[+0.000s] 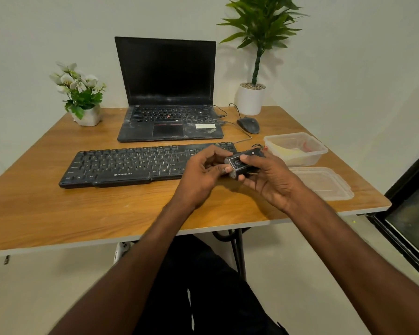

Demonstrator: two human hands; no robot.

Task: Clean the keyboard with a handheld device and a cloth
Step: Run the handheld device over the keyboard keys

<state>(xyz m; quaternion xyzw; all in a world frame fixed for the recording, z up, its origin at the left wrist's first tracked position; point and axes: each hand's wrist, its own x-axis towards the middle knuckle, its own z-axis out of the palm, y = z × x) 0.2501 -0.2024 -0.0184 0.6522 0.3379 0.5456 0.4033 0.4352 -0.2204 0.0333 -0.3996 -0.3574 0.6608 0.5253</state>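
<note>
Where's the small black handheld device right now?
In the head view, the small black handheld device is gripped in the right hand, touched by the left hand, above the black keyboard's right end.

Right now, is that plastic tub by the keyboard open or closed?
Open: the plastic tub has no cover on, and its lid lies flat on the table beside it.

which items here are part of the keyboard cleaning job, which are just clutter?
In the job:
- keyboard
- handheld device, gripped by right hand, left hand pinching its end
- open tub, contents unclear

Lying about:
- laptop
- mouse
- tub lid
- flower pot
- tall plant
</note>
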